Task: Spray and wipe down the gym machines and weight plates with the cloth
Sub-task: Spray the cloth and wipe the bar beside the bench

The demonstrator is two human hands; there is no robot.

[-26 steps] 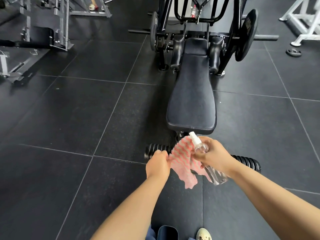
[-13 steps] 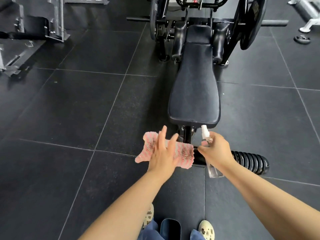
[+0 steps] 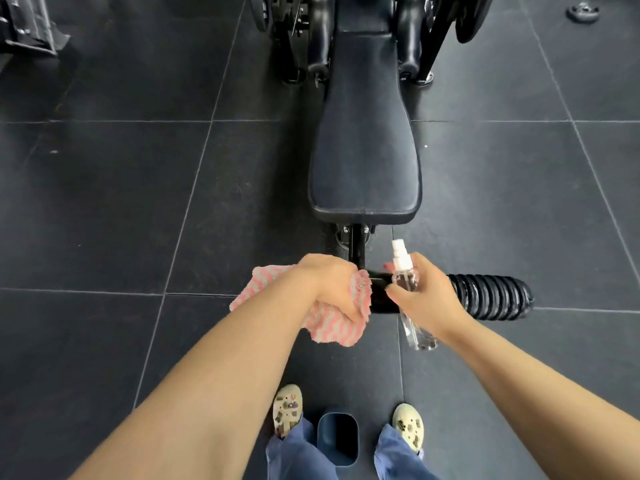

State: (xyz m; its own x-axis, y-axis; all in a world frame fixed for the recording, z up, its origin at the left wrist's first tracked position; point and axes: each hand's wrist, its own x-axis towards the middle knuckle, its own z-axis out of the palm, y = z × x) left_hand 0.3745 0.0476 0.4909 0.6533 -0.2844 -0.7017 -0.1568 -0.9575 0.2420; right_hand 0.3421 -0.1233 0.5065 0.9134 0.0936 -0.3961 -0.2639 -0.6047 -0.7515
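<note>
Cloth, pink and grey striped, is bunched in the left hand, whose grip is curled tight around it and over the left end of the black crossbar at the foot of the gym machine. Loose folds of the fabric stick out to the left of the wrist and hang below the palm. Just to the right, the right hand has its grip wrapped around a clear spray bottle; the white nozzle points up and away from the person, and the bottle's base pokes out beneath the hand, tilted toward the floor. The 2 hands sit near each other but do not touch. Past the right hand, a ribbed black foam roller covers the right end of the bar. The machine's long padded seat runs away from the person, rising from a short post above the bar. Dark rubber tiles cover the floor. At the bottom edge, 2 pale clogs and blue trouser legs show, with a dark blue object between them. A small weight plate lies on the floor at the top right.
</note>
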